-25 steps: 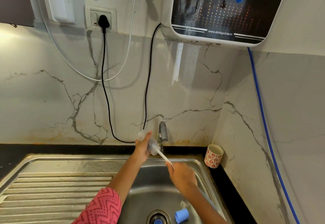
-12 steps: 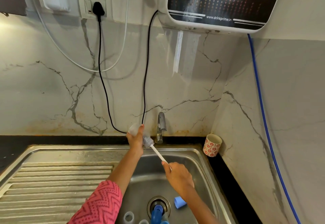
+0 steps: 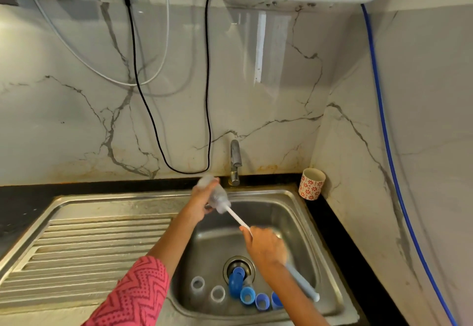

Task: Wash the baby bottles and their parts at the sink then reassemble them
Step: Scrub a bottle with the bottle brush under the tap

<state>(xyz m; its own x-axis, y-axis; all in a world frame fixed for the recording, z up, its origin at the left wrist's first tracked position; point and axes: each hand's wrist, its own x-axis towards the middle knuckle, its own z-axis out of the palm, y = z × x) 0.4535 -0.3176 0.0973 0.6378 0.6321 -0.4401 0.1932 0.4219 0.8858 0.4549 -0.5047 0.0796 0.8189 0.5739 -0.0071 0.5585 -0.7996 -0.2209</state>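
Note:
My left hand (image 3: 202, 204) grips a clear baby bottle (image 3: 213, 193) over the back left of the sink basin (image 3: 294, 213), just below the tap (image 3: 235, 163). My right hand (image 3: 266, 247) holds the white handle of a bottle brush (image 3: 236, 217), whose bristle head is pushed into the bottle's mouth. The handle's pale blue end (image 3: 303, 284) sticks out behind my wrist. On the basin floor lie two clear bottle parts (image 3: 207, 288) and several blue rings and caps (image 3: 247, 292) beside the drain (image 3: 239, 266).
A ribbed steel drainboard (image 3: 89, 249) stretches to the left. A red-patterned cup (image 3: 311, 183) stands on the black counter at the back right corner. Black and white cords (image 3: 143, 90) hang on the marble wall, and a blue hose (image 3: 384, 121) runs down the right wall.
The view has tilted down, bringing the parts on the basin floor into sight. My hands keep the same hold, and the brush has shifted slightly inside the bottle.

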